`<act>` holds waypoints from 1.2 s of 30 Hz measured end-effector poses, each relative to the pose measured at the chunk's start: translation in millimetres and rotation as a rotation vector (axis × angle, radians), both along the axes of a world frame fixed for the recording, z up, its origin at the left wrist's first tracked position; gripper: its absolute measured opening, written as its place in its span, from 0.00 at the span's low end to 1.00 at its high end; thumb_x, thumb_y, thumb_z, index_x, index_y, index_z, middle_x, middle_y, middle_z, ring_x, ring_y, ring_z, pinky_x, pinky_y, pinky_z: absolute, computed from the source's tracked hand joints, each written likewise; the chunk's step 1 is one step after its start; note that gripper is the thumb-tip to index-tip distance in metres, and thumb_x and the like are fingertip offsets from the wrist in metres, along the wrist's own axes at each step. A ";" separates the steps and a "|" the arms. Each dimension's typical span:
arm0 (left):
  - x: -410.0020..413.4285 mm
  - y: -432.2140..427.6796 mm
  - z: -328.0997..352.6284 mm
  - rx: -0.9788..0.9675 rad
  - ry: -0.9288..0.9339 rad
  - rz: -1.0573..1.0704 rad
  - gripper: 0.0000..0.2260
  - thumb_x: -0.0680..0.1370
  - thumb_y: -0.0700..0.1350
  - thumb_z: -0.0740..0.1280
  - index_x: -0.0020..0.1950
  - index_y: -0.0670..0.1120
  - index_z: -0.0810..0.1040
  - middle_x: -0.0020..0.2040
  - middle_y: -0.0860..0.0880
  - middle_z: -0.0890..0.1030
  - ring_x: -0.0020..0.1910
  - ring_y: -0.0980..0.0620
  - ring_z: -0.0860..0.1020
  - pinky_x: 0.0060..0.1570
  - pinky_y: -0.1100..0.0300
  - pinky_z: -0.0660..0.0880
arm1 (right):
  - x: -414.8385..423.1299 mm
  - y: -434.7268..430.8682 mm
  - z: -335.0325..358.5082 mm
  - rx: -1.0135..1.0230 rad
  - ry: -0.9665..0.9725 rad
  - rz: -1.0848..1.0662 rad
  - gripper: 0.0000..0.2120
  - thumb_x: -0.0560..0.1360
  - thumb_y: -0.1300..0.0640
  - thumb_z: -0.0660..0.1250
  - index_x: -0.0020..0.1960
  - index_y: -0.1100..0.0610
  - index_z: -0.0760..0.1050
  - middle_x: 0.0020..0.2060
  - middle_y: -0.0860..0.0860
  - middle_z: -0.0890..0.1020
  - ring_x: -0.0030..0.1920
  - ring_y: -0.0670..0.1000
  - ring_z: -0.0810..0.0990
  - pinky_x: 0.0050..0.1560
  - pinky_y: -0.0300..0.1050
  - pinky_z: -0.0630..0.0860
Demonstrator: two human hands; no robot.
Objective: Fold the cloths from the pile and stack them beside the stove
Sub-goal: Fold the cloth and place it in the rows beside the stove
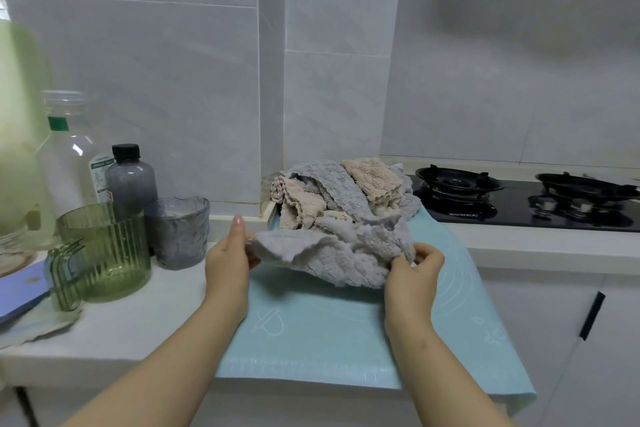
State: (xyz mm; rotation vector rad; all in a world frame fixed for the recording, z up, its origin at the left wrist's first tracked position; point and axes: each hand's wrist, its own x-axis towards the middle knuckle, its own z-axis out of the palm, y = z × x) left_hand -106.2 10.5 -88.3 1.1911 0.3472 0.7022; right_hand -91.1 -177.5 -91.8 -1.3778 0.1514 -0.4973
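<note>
Left hand pinches the left edge of a grey cloth; right hand grips its bunched right end. The cloth sags just above a teal mat, touching the pile left of the stove. Best to draw it nearer, find both corners, and spread it flat before folding.

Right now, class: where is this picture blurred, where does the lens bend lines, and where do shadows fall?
Head view: the pale green thing at the left edge is out of focus; the right-hand burner smears; tile joints bow from the wide lens; a faint shadow lies on the blue mat under the grey cloth.
</note>
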 end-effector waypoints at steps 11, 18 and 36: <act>1.9 -0.1 -7.1 0.613 0.288 -0.317 0.19 0.72 0.33 0.64 0.47 0.59 0.77 0.51 0.51 0.79 0.46 0.47 0.78 0.48 0.53 0.76 | 0.3 8.5 -5.4 -0.900 0.068 0.089 0.22 0.71 0.42 0.65 0.63 0.43 0.71 0.61 0.42 0.72 0.64 0.52 0.66 0.62 0.51 0.65; -28.9 2.1 8.2 0.340 0.130 -0.336 0.17 0.75 0.31 0.63 0.52 0.53 0.79 0.52 0.45 0.80 0.46 0.49 0.80 0.41 0.59 0.77 | -24.3 -21.0 -0.1 -0.353 -0.171 -0.074 0.05 0.77 0.59 0.64 0.44 0.53 0.70 0.38 0.48 0.76 0.40 0.47 0.74 0.37 0.33 0.66; 23.2 16.0 0.8 0.757 0.458 -0.125 0.19 0.74 0.36 0.61 0.60 0.54 0.74 0.59 0.47 0.78 0.41 0.50 0.75 0.39 0.61 0.70 | 61.0 -25.7 9.3 -1.214 0.412 0.087 0.24 0.76 0.50 0.58 0.71 0.51 0.62 0.65 0.53 0.73 0.65 0.58 0.68 0.60 0.49 0.65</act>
